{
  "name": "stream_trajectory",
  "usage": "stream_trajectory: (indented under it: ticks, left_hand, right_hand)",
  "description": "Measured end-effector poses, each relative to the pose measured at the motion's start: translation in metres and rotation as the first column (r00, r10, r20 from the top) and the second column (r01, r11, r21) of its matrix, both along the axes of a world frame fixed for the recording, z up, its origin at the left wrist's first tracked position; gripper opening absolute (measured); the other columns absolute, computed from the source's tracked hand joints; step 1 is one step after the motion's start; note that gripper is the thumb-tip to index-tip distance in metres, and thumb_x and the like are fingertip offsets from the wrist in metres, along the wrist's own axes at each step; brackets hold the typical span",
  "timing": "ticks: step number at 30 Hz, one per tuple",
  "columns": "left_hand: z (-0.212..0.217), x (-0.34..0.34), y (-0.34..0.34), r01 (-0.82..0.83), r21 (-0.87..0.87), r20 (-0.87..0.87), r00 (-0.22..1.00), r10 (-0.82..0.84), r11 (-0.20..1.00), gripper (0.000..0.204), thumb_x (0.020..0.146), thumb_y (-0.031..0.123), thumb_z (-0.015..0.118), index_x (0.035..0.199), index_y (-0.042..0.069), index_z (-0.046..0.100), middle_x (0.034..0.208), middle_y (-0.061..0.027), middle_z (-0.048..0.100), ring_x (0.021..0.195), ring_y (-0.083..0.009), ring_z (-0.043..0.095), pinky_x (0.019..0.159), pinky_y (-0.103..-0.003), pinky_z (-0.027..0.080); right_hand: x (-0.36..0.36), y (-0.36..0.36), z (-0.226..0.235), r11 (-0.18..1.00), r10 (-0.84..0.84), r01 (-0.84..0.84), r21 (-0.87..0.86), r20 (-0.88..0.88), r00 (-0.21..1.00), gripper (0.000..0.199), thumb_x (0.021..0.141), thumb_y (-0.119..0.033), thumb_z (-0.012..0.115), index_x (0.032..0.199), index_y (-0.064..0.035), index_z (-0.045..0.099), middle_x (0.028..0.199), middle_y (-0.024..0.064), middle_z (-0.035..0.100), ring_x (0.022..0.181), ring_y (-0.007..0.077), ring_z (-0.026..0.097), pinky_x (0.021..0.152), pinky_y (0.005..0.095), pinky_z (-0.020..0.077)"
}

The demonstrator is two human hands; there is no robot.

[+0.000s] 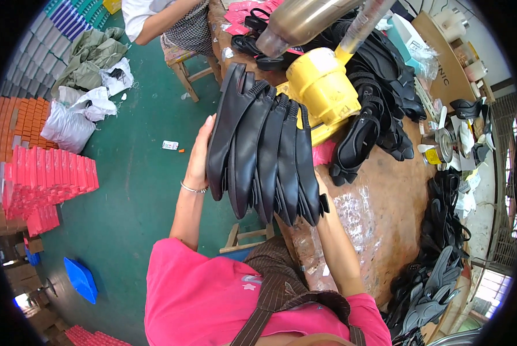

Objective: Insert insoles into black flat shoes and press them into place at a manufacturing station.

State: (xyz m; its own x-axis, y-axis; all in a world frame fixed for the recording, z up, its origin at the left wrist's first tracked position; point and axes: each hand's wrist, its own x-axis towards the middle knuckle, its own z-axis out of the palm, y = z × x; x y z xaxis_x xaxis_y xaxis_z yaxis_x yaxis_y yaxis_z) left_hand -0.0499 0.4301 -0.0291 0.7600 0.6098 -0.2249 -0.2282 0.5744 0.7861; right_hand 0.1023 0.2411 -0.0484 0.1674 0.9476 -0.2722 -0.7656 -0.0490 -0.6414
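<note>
Pressed together side by side, a row of several black shoes (267, 150) with elastic back straps is held up in front of me between both hands. My left hand (201, 151) grips the row's left end, fingers along the outer shoe and a bracelet on the wrist. My right hand (321, 185) supports the right end; its fingers are mostly hidden behind the shoes. Just beyond the row stands a yellow machine part (325, 86) with a round housing. A thick metallic cylinder (299, 26) slants above it.
At my right is a worn brown worktable (379, 213) with black shoes piled (365, 115) on it and more along its right edge (428, 277). Pink boxes (51, 179) are stacked left, near white sacks (71, 127) and a blue dustpan (81, 279). Another person's arm (163, 23) shows at the top.
</note>
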Motion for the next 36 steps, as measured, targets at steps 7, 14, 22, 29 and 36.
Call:
stream_trajectory:
  ticks: [7, 14, 22, 29, 36]
  left_hand:
    - [0.012, 0.003, 0.031, -0.090, 0.115, -0.023, 0.995, 0.093, 0.989, 0.052, 0.106, 0.042, 0.039, 0.139, 0.002, 0.050, 0.129, -0.0063, 0.061, 0.111, -0.0126, 0.060, 0.097, -0.028, 0.047]
    - [0.018, 0.000, 0.043, -0.146, 0.190, 0.031, 0.989, 0.142, 0.971, 0.054, 0.107, 0.040, 0.036, 0.142, 0.000, 0.045, 0.133, -0.0094, 0.058, 0.116, -0.0153, 0.059, 0.100, -0.030, 0.047]
    - [0.020, -0.011, 0.049, -0.227, 0.045, 0.102, 0.970, 0.222, 0.973, 0.047, 0.107, 0.039, 0.038, 0.135, 0.004, 0.051, 0.125, -0.0089, 0.061, 0.109, -0.0173, 0.062, 0.098, -0.033, 0.050]
    - [0.022, -0.018, 0.032, -0.399, 0.083, 0.098, 0.915, 0.391, 0.913, 0.051, 0.106, 0.041, 0.037, 0.133, 0.001, 0.054, 0.123, -0.0106, 0.063, 0.106, -0.0194, 0.063, 0.094, -0.033, 0.051]
    - [-0.007, -0.034, 0.018, -0.240, 0.506, -0.150, 0.921, 0.359, 0.828, 0.079, 0.102, 0.062, 0.024, 0.153, 0.002, 0.027, 0.155, -0.0108, 0.035, 0.141, -0.0236, 0.034, 0.117, -0.036, 0.024]
  right_hand:
    - [0.013, 0.050, -0.009, 0.997, 0.074, -0.073, 0.025, -0.042, 0.996, 0.073, 0.074, 0.007, 0.052, 0.145, 0.0006, 0.037, 0.144, 0.0121, 0.044, 0.131, 0.0179, 0.043, 0.110, 0.0286, 0.0327]
    - [0.020, 0.073, -0.013, 0.993, 0.117, -0.115, 0.032, -0.051, 0.992, 0.068, 0.075, 0.006, 0.054, 0.141, 0.0022, 0.042, 0.138, 0.0116, 0.051, 0.125, 0.0174, 0.051, 0.107, 0.0281, 0.0383]
    - [0.040, 0.093, -0.018, 0.986, 0.165, -0.165, 0.000, -0.026, 0.986, 0.062, 0.075, 0.004, 0.057, 0.136, 0.0041, 0.049, 0.131, 0.0111, 0.060, 0.118, 0.0168, 0.059, 0.103, 0.0274, 0.0447]
    - [0.043, 0.093, 0.001, 0.954, 0.240, -0.217, 0.205, -0.090, 0.967, 0.059, 0.075, 0.003, 0.061, 0.134, 0.0043, 0.053, 0.128, 0.0100, 0.063, 0.115, 0.0156, 0.062, 0.102, 0.0268, 0.0464]
    - [0.040, 0.076, 0.044, 0.951, 0.224, -0.239, 0.194, 0.097, 0.970, 0.059, 0.078, 0.008, 0.062, 0.136, 0.0024, 0.054, 0.124, 0.0080, 0.065, 0.109, 0.0139, 0.064, 0.098, 0.0261, 0.0479]
